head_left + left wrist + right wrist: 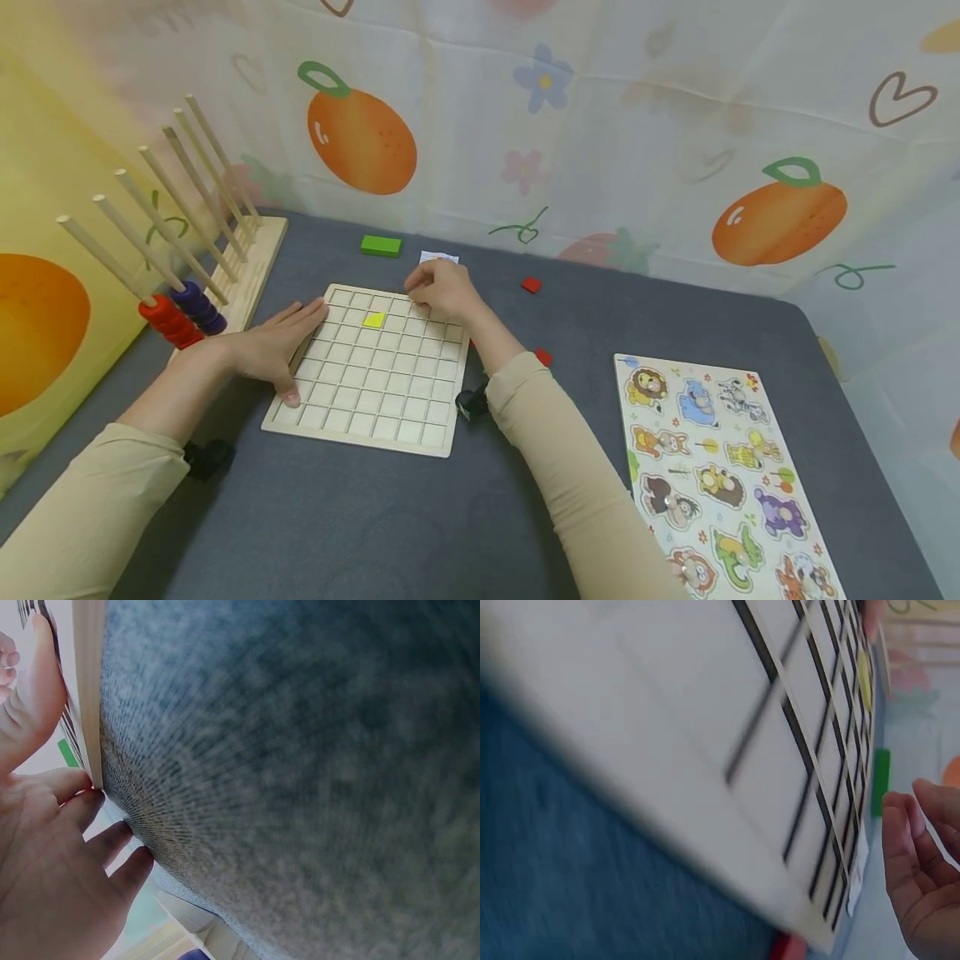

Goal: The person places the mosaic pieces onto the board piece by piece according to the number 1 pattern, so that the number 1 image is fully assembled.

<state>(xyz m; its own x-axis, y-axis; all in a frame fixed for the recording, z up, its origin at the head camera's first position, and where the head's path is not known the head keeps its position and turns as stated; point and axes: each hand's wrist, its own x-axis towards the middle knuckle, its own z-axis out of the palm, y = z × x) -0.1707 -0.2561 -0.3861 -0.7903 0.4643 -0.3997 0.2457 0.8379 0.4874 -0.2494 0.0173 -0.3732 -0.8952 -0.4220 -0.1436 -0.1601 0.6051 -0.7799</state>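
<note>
A pale wooden grid board (360, 423) lies on the dark table, with one yellow square tile (374, 319) in its upper left part. My left hand (273, 350) rests at the board's left side, thumb over the lower edge area and fingers stretched along the upper left edge. In the left wrist view, the fingertips (139, 859) touch down beside the board's edge. Over the board's far edge is my right hand (442, 289), fingers bent and thumb close to the fingertips. I cannot tell whether a small piece is between them.
A green block (381, 246) and a white printed paper (438, 257) lie behind the board. Red pieces (532, 285) are scattered to its right. A peg abacus (251, 267) with red and purple beads stands left. An animal puzzle board (697, 446) lies at right.
</note>
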